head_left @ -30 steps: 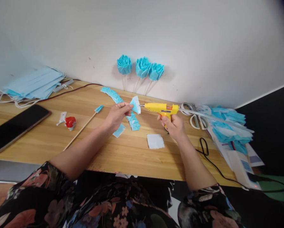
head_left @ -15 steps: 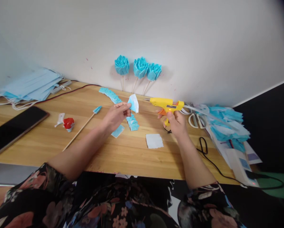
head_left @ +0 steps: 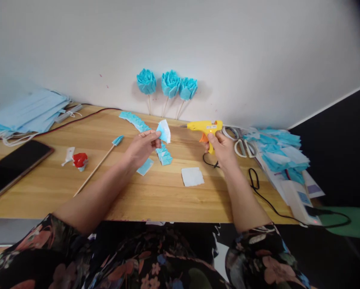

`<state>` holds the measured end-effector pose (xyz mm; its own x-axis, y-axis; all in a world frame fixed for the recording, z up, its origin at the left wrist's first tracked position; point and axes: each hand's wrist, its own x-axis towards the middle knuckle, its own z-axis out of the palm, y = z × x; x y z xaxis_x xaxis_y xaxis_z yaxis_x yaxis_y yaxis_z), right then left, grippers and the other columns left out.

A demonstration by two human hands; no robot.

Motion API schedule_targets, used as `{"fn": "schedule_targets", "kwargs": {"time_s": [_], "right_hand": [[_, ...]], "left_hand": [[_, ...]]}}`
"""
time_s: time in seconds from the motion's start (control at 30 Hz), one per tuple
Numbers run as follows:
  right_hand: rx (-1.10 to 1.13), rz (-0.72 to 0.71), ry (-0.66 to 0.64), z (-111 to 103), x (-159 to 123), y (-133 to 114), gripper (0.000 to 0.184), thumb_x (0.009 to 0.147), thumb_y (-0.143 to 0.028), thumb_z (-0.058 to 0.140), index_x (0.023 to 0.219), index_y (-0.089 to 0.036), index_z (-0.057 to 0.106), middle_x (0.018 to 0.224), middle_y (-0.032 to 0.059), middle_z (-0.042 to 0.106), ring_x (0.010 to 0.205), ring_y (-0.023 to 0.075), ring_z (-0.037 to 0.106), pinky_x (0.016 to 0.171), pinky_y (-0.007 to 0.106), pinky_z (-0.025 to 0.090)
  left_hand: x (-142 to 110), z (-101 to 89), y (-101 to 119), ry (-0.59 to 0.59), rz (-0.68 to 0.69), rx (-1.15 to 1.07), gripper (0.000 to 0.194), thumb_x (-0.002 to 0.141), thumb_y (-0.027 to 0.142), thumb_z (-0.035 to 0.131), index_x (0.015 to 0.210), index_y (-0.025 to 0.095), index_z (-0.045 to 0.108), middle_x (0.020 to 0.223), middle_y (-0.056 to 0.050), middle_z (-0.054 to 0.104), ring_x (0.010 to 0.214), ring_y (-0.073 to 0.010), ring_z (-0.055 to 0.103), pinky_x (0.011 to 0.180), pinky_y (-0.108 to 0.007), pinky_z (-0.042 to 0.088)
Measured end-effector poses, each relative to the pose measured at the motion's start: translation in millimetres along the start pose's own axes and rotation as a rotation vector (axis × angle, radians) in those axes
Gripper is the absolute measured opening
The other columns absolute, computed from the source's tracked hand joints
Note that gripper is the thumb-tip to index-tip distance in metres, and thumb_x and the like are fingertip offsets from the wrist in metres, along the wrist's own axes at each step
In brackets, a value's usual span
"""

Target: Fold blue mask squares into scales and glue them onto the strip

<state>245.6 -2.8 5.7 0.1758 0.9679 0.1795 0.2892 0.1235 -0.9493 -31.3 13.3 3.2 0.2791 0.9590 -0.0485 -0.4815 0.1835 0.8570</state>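
Observation:
My left hand (head_left: 142,148) pinches a folded blue-and-white fabric petal (head_left: 164,131) between thumb and fingers, above the table. Wrapped round the handle of a yellow glue gun (head_left: 202,127) is my right hand (head_left: 223,150). The gun's metal nozzle points left at the petal, with a gap between them. Beneath my left hand runs a curved row of folded blue pieces (head_left: 164,155); the hand hides its middle. A flat blue square (head_left: 145,166) lies beside my left wrist. Nearer the front edge rests a white square (head_left: 192,176).
Three blue fabric roses (head_left: 170,83) on sticks lean against the wall. At left are face masks (head_left: 29,110), a phone (head_left: 17,168), a red wrapper (head_left: 80,160) and a blue-tipped stick (head_left: 97,166). Scissors (head_left: 240,147), blue scraps (head_left: 282,154) and a black cord (head_left: 265,204) lie at right.
The glue gun has drawn back from the petal and turned; its trailing glue stick no longer shows. My left hand still holds the petal. The whole view has shifted slightly.

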Motion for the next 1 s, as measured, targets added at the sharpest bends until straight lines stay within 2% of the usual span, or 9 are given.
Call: {"fn": "schedule_targets", "kwargs": {"time_s": [0.1,0.2,0.43,0.57,0.7,0.8,0.9,0.93,1.0], "right_hand": [[-0.134,0.028,0.111,-18,15,9,0.050,0.077,-0.069,0.069,0.072,-0.019,0.062,0.064,-0.0005,0.063,0.050,0.0084,0.052,0.048,0.021,0.041],[-0.221,0.125,0.184,-33,25,22,0.041,0.082,-0.058,0.068,0.072,-0.018,0.064,0.064,0.0004,0.065,0.050,0.0085,0.052,0.047,0.020,0.040],[-0.219,0.346,0.218,-31,27,26,0.017,0.090,-0.027,0.061,0.076,-0.017,0.065,0.067,0.0007,0.068,0.048,0.0075,0.052,0.040,0.016,0.038],[-0.110,0.400,0.215,-30,26,27,0.015,0.092,-0.022,0.056,0.081,-0.016,0.065,0.074,0.0026,0.072,0.052,0.0075,0.056,0.041,0.014,0.043],[-0.032,0.438,0.147,-38,26,27,0.022,0.098,-0.030,0.053,0.089,-0.016,0.067,0.082,0.0059,0.075,0.058,0.0099,0.063,0.050,0.020,0.055],[-0.132,0.399,0.059,-54,20,23,0.030,0.099,-0.041,0.052,0.093,-0.017,0.069,0.089,0.0081,0.077,0.075,0.0162,0.071,0.062,0.026,0.060],[-0.579,0.199,0.076,-75,2,18,0.032,0.095,-0.046,0.057,0.092,-0.019,0.074,0.098,0.0109,0.078,0.100,0.0273,0.073,0.084,0.037,0.059],[-0.710,0.123,0.084,-82,-7,17,0.033,0.094,-0.048,0.058,0.099,-0.020,0.075,0.104,0.0118,0.078,0.108,0.0306,0.071,0.092,0.042,0.056],[-0.850,0.083,-0.013,-90,-27,17,0.041,0.094,-0.051,0.057,0.119,-0.021,0.072,0.118,0.0131,0.076,0.114,0.0332,0.069,0.098,0.047,0.053]], "left_hand": [[1,-0.2,0,0.026,-0.014,-0.008,0.027,0.079,0.025,0.078,0.059,0.016,0.063,0.055,0.000,0.059,0.056,-0.0109,0.056,0.064,-0.027,0.045],[1,-1.2,-2,0.040,-0.026,-0.009,0.024,0.076,0.025,0.079,0.059,0.017,0.064,0.054,0.001,0.058,0.055,-0.0108,0.055,0.064,-0.027,0.045],[1,-3.5,-2,0.043,-0.016,0.014,0.022,0.072,0.024,0.082,0.059,0.018,0.065,0.055,0.001,0.060,0.057,-0.0113,0.055,0.067,-0.027,0.047],[1,-2.4,-1,0.053,-0.021,0.028,0.022,0.071,0.024,0.081,0.058,0.018,0.065,0.054,0.001,0.060,0.056,-0.0114,0.055,0.066,-0.027,0.047],[0,-0.6,1,0.039,-0.012,0.034,0.022,0.074,0.024,0.080,0.059,0.018,0.065,0.055,0.001,0.059,0.057,-0.0109,0.055,0.067,-0.027,0.047],[-1,0.8,2,0.042,-0.013,0.032,0.023,0.075,0.023,0.078,0.059,0.018,0.063,0.055,0.002,0.058,0.057,-0.0108,0.055,0.067,-0.027,0.047],[-1,0.8,3,0.044,-0.018,0.043,0.024,0.077,0.023,0.077,0.059,0.018,0.062,0.056,0.001,0.057,0.057,-0.0111,0.056,0.066,-0.027,0.047],[-1,0.5,3,0.044,-0.017,0.046,0.024,0.078,0.024,0.077,0.060,0.018,0.062,0.056,0.001,0.057,0.058,-0.0113,0.056,0.066,-0.027,0.047],[0,-0.4,2,0.045,-0.011,0.047,0.024,0.078,0.024,0.077,0.060,0.018,0.062,0.056,0.001,0.057,0.058,-0.0116,0.056,0.066,-0.027,0.047]]}}
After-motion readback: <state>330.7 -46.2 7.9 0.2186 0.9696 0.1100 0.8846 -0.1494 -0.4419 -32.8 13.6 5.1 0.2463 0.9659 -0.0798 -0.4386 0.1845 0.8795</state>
